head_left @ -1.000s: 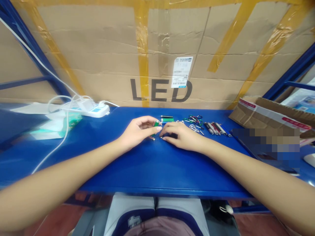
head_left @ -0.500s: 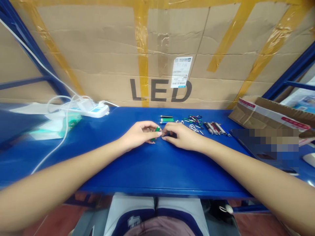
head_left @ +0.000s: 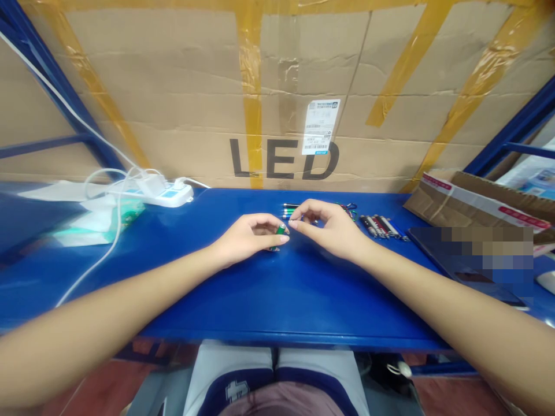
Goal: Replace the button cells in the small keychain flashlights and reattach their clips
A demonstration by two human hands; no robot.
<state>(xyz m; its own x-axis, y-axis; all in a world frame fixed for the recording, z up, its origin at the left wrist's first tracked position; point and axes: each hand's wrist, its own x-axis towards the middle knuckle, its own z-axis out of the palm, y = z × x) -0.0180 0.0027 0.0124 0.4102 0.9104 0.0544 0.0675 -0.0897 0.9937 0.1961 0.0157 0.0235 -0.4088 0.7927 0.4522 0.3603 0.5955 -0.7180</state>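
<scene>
My left hand [head_left: 247,238] is closed around a small green metal tube [head_left: 281,230], held slanted between thumb and fingers just above the blue table. Only the tube's upper end and a bit of its lower end show. Close by on the right, my right hand [head_left: 332,232] has thumb and forefinger pinched together; anything between the tips is too small to make out. Behind the right fingertips lie a few slim black and green tubes [head_left: 288,213] with silver ends. The right hand covers most of the carabiners [head_left: 350,207] and small metal parts behind it.
Several finished-looking tubes in mixed colours [head_left: 381,226] lie in a row to the right. Beyond them are an open cardboard box [head_left: 470,199] and a dark flat device [head_left: 433,248]. A white power strip [head_left: 169,195] with cables sits left. A large carton [head_left: 195,104] walls the back.
My right hand has moved up and slightly right, away from the tube, and now covers the metal parts behind. My left hand keeps the green tube, nearly in place.
</scene>
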